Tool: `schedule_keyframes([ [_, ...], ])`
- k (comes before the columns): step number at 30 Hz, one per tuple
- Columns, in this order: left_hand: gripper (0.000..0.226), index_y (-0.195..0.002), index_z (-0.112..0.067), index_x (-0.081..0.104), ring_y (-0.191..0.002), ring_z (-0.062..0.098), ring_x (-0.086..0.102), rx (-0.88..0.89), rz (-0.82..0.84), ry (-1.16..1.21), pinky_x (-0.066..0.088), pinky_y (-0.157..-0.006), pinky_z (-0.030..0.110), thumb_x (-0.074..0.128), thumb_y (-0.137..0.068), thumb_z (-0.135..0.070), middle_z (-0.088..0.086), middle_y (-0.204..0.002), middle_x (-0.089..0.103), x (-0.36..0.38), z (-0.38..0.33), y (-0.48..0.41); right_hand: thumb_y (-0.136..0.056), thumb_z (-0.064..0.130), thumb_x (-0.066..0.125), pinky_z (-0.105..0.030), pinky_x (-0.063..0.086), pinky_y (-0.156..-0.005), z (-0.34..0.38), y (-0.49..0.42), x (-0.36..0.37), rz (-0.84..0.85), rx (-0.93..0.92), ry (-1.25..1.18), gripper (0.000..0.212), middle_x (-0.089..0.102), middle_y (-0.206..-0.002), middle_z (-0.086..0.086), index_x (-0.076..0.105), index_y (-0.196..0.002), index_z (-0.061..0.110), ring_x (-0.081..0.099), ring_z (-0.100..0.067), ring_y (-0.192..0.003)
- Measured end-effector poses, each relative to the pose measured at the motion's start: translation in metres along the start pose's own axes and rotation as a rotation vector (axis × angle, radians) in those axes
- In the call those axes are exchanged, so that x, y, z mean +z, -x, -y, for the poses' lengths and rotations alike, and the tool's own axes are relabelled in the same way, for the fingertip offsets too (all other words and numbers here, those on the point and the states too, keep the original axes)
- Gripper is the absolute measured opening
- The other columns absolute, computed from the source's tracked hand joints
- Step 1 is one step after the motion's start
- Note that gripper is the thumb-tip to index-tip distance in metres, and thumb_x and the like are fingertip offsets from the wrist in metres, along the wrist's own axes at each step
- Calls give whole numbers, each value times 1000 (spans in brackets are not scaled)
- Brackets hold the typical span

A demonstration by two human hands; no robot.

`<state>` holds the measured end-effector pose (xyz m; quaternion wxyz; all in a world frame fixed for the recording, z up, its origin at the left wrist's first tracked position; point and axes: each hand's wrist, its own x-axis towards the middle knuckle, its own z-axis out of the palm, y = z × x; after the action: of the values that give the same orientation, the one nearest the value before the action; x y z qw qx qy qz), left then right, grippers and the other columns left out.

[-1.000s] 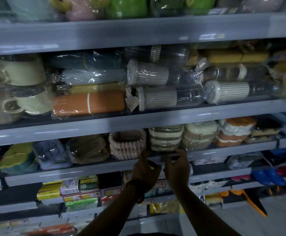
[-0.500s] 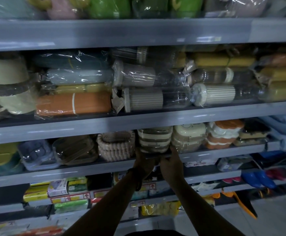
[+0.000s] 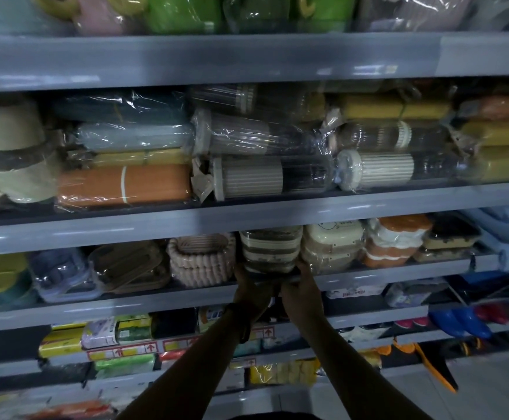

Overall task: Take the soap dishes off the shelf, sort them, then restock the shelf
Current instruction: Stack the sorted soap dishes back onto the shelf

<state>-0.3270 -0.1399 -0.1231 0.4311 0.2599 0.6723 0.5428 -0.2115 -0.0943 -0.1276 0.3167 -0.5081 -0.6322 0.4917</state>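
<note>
Left hand, right hand risen, gripping striped soap dishes | rounded, film-wrapped

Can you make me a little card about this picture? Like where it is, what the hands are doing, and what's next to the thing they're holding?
Place: shop shelf full of wrapped soap dishes
Striped stack: sits at the shelf's front edge
Left hand: grips the stack's lower left side
Right hand: grips the stack's lower right side
Left neighbour: pink woven dishes
Right neighbour: cream dishes
Light: dim and a bit blurry
</note>
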Motion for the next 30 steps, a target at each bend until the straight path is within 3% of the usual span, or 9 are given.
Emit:
schedule_keyframes([
  [4,113,-146,-40,31,-120,35,67,14,-21,39,65,-76,55,103,-62,-22,11,-143,59,3,-3,-18,-103,14,61,-13,47,-51,2,1,-2,6,-1,6,43,64,-97,18,50,-144,21,66,-7,-73],
  [8,117,-160,-19,29,-117,21,66,93,-60,81,65,-73,32,99,-65,-17,10,-149,55,0,-2,-29,-104,19,62,-9,40,-44,0,0,-2,20,-7,5,45,66,-96,8,46,-146,22,60,-4,-67],
  [12,119,-155,-15,39,-123,35,66,81,-86,117,64,-86,54,99,-59,-50,12,-142,62,5,17,-39,-105,23,61,-9,41,-44,5,-1,-4,-8,3,-26,41,65,-95,9,42,-141,31,63,-9,-68],
  [15,114,-152,-17,42,-125,35,65,76,-59,123,60,-93,60,92,-63,-66,14,-144,61,15,48,-59,-105,21,61,-23,56,-61,3,-2,-5,-9,20,-75,40,69,-104,4,41,-138,33,70,-14,-79],
  [18,116,-157,-23,32,-117,25,68,69,-62,67,65,-85,47,92,-66,-62,9,-143,61,13,25,-32,-103,20,64,-43,62,-89,1,-4,-4,-7,9,-85,52,63,-112,14,41,-150,25,67,-10,-101],
  [20,105,-160,-25,22,-112,21,66,52,-43,26,62,-75,31,89,-80,-39,-1,-138,56,13,3,-6,-103,19,65,-41,60,-94,0,-3,-4,4,-8,-92,54,59,-113,20,40,-151,25,64,-5,-104],
  [23,100,-162,-25,13,-123,22,56,48,-32,-13,56,-83,28,82,-90,-23,-3,-138,48,9,2,3,-102,17,66,-38,61,-91,0,1,-4,-1,-11,-85,59,62,-118,15,38,-152,29,65,-6,-106],
  [26,90,-156,-35,26,-123,25,61,40,-17,2,60,-93,41,84,-88,-28,-7,-136,57,1,-2,8,-101,12,66,-35,62,-80,0,3,-3,-15,5,-98,62,64,-120,9,36,-151,34,67,-7,-98],
  [30,39,-123,-37,58,-103,25,71,77,-32,-129,63,-85,50,77,-92,-28,-3,-115,72,-17,5,21,-100,23,70,-23,56,-59,-2,18,14,-106,-26,-11,49,69,-96,9,40,-138,31,71,-11,-75],
])
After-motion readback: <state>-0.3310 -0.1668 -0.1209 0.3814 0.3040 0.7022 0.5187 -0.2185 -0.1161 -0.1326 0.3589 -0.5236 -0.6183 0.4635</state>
